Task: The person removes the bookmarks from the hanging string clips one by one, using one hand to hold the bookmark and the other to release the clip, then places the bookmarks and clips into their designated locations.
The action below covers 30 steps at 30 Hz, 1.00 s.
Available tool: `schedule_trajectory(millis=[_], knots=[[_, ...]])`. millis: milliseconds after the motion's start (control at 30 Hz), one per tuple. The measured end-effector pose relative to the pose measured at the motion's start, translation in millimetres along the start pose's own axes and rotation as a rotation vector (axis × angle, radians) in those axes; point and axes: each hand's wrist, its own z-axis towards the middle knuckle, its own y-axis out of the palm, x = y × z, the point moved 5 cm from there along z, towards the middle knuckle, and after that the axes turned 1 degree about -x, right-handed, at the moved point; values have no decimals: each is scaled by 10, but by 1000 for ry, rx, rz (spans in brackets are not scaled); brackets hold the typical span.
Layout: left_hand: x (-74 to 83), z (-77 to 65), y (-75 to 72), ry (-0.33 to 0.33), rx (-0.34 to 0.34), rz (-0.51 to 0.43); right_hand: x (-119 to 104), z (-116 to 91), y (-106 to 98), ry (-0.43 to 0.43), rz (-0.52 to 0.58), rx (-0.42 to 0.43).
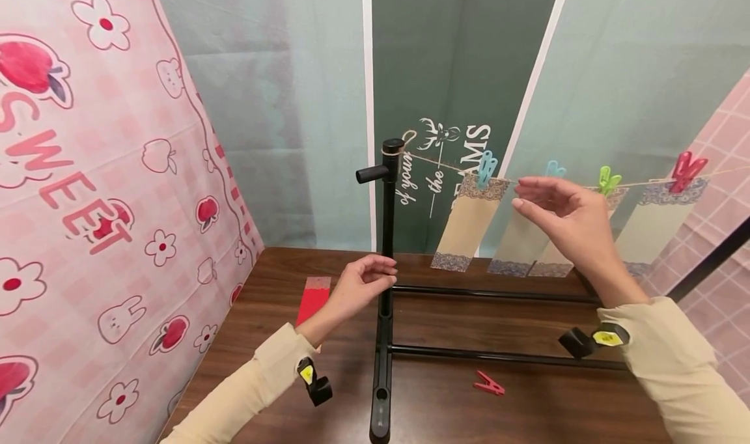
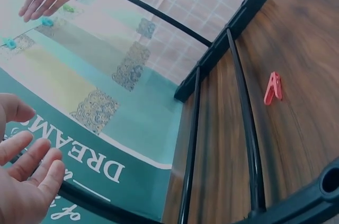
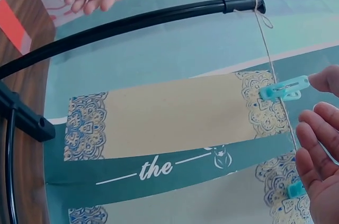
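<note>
Can see at the left a pink cloth (image 1: 166,154) printed with apples and flowers. Find right of it a red card (image 1: 315,301), partly hidden, on the brown table (image 1: 445,424). Notice next the left hand (image 1: 363,281), fingers loosely bent and released, near the black post (image 1: 388,235) of a stand; in the right wrist view, apart from the post and grasping nothing. Can trace a thin string (image 1: 436,161) from the post's top toward the right. Observe on it, leftmost, a tan card (image 1: 471,222) with patterned ends, held by a blue clip (image 1: 486,169). Spot below, on the near part of the table, a loose red clip (image 1: 489,384). Find farther right a greyish card (image 1: 511,245) and a pale blue clip (image 1: 555,168), then the right hand (image 1: 568,219), near the string, thumb and fingers parted, free of any grasp. Note to its right a green clip (image 1: 609,180) on the string. See rightmost a pale card (image 1: 659,226) under a dark red clip (image 1: 685,172), against a pink checked cloth (image 1: 721,164).
</note>
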Motion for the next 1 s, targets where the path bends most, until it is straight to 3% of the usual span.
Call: schedule_trajectory(millis=[133,367,733,1000], knots=[[32,26,65,0,1,16,-9,30,8,-1,8,8],[-290,236,125,5,30,16,-84,115,49,8,13,-5],[-304,331,266,-13,23,7,-128,221,102,12,-20,-35],[-317,408,339,14,44,-13,-135,299,142,39,-96,-50]])
